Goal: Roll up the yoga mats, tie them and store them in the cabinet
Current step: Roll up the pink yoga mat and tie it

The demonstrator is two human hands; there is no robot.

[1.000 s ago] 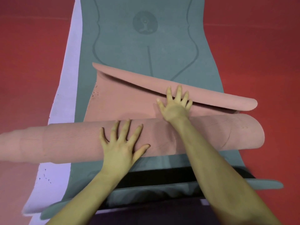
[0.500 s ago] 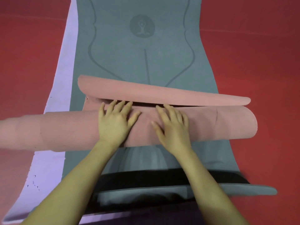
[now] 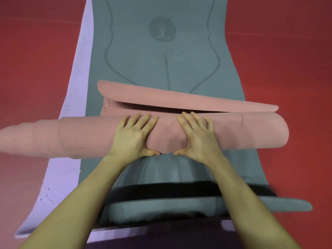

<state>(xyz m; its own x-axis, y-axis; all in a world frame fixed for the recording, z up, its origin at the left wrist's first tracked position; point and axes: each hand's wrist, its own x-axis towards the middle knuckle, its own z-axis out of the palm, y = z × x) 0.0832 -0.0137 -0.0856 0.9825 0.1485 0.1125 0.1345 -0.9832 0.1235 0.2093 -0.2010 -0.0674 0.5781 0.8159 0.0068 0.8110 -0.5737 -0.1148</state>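
Observation:
A pink yoga mat (image 3: 80, 137) lies almost fully rolled into a thick tube across the frame. Its loose far end (image 3: 179, 99) curls up just beyond the roll. My left hand (image 3: 133, 135) and my right hand (image 3: 197, 135) press flat on top of the roll near its middle, fingers spread over the far side and thumbs on the near side. Under the roll lies a flat grey-green mat (image 3: 161, 56) with a printed line pattern. Beneath that one, a lilac mat (image 3: 59, 177) shows along the left side.
Red floor (image 3: 287, 60) surrounds the mats on both sides. The near end of the grey-green mat (image 3: 269, 203) is folded over, with a dark band (image 3: 179, 191) across it. The left end of the pink roll juts out past the mats onto the floor.
My right hand came back from the loose end onto the roll. Both hands now sit side by side and the roll has turned further away, leaving less flat pink mat.

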